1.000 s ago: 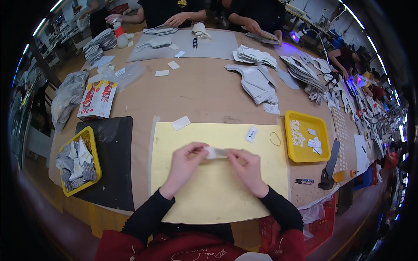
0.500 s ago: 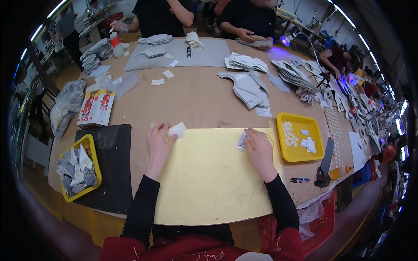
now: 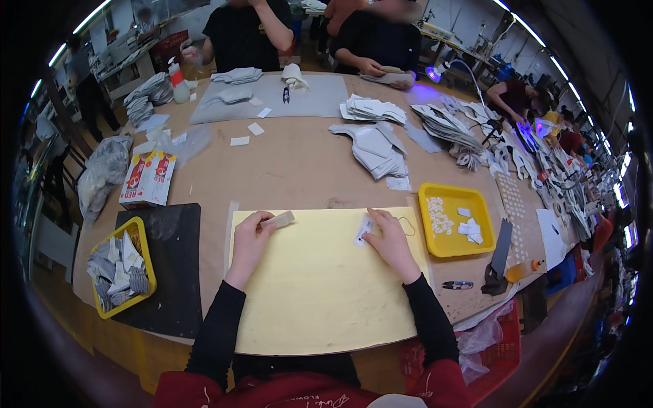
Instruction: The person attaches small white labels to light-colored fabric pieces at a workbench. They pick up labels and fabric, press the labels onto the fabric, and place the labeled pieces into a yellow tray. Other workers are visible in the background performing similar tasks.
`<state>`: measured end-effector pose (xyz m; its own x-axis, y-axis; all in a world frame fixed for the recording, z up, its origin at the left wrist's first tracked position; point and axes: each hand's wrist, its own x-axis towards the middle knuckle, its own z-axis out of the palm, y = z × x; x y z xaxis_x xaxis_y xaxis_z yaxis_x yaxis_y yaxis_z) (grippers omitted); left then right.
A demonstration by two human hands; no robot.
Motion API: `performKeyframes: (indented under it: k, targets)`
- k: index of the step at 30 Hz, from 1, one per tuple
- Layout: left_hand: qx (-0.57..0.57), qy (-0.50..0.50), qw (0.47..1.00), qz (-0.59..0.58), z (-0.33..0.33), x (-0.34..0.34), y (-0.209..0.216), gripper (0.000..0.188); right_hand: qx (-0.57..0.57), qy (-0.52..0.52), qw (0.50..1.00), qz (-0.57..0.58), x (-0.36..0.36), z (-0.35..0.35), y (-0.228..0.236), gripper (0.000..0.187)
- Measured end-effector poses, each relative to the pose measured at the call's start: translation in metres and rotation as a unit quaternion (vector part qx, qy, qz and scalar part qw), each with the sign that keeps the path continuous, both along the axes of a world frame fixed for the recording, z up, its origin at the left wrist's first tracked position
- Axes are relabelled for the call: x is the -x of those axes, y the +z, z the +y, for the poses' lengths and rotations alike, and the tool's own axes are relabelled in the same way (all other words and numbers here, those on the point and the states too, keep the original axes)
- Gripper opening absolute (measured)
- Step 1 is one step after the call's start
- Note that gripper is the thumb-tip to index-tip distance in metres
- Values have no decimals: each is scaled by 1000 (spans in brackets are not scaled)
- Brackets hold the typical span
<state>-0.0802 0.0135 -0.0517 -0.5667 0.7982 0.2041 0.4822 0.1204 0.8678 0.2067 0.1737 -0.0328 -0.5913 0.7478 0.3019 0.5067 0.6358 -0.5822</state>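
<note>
Left hand (image 3: 250, 238): grip closed, thumb and fingers pinching one end of a pale strip (image 3: 281, 219). Strip small, flat, oblong, greyish-beige, plain on the side seen. Sits at the upper left of a yellow sheet (image 3: 326, 292) spread on the brown worktop (image 3: 292, 170). Long axis mostly crosswise; free end points right and slightly away from the person.

Right hand (image 3: 391, 241): thumb and fingertips at the right edge of a white label (image 3: 362, 233); cannot tell whether the grip pinches it or only touches. Label small, oblong, dark marks on its face, over the sheet's upper right. Long axis runs mostly away from the person, far end leaning a little right. Strip and label well apart. Yellow tray (image 3: 462, 252) beyond the sheet's right edge, dark snips (image 3: 458, 285) nearer the person.
</note>
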Motion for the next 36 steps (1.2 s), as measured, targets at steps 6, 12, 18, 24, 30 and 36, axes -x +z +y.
performKeyframes:
  k: [6, 12, 18, 24, 30, 36]
  targets:
    - [-21, -26, 982, -187, 70, 26, -17, 40, 53, 10, 998, -10, -7, 10, -6, 58]
    - [-108, 93, 990, 15, 135, 45, 17, 59, 198, 22, 979, 51, -2, 10, -2, 52]
    - [40, -375, 845, -381, 95, -80, -11, 40, 366, 44, 893, 258, 11, -1, 0, 52]
    - [32, -275, 848, -453, 96, -71, -7, 22, 144, 19, 975, 166, 9, -12, 34, 49]
    - [35, -287, 832, -474, 95, -75, -15, 22, -138, -39, 989, -18, -6, 105, 79, 42]
    - [46, -281, 825, -488, 98, -74, -11, 21, -228, -170, 937, -201, -10, 282, 26, 42]
